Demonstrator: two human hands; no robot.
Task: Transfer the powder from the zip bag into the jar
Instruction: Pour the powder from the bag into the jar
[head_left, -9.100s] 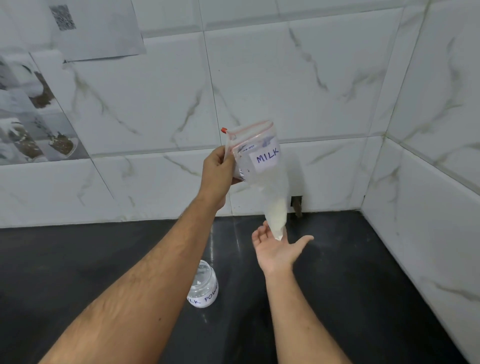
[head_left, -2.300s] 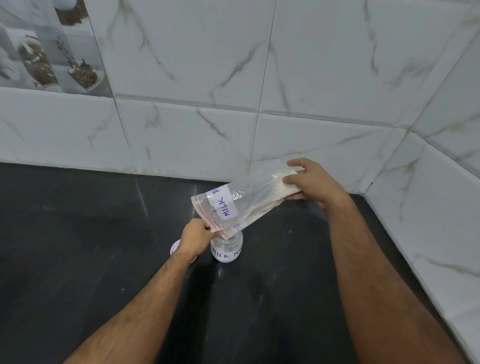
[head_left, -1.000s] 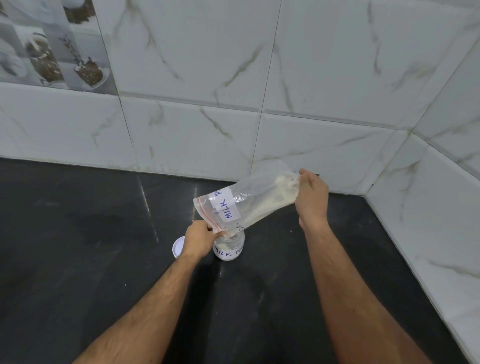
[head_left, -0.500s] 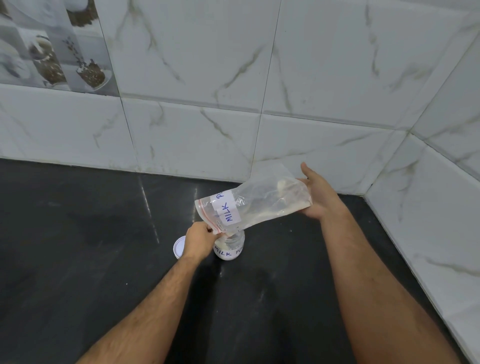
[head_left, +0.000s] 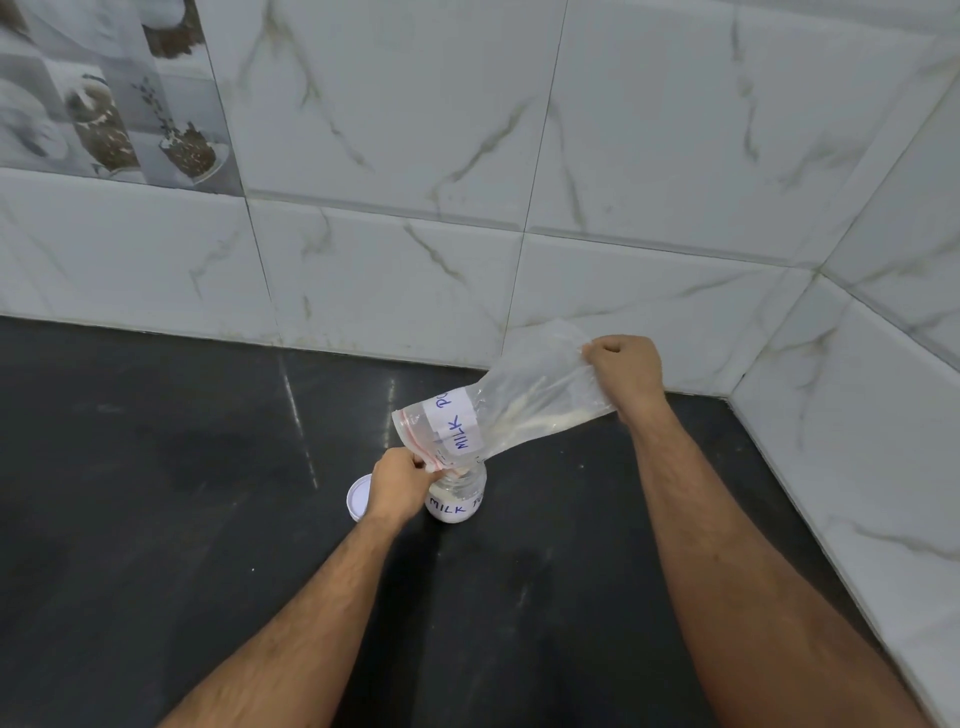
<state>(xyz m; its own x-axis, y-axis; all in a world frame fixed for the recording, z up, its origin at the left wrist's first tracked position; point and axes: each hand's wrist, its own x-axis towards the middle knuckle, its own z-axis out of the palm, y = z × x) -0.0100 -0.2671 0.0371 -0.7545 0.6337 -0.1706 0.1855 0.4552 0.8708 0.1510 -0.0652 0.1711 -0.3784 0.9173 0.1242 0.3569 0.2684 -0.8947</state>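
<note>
Since half a second ago the right hand (head_left: 626, 375) has turned from an open palm cupping the bag's bottom to a fist pinching that end, lifting it higher so the zip bag (head_left: 511, 402) now slopes more steeply down toward the jar. The clear zip bag hangs tilted, its red-lined mouth low at the left and its closed end raised at the right; streaks of white powder (head_left: 524, 413) cling along its lower fold, and a white label with blue handwriting reading "MILK" faces the camera. The bag's mouth sits right over the opening of the jar (head_left: 457, 499), a small clear jar standing upright on the black table (head_left: 156, 519), labelled in blue "MILK" with further letters cut off, and holding some pale powder inside. The left hand (head_left: 397, 488) is closed on the lower corner of the bag's mouth, pinching it just at the jar's rim. A round white lid (head_left: 357, 498) lies flat on the table just left of the jar, partly hidden behind the left hand. Both bare forearms reach in from the bottom edge. Behind the table rise white marble-pattern wall tiles (head_left: 649, 156), meeting in a corner at the right, with a picture tile (head_left: 104, 88) at the upper left.
</note>
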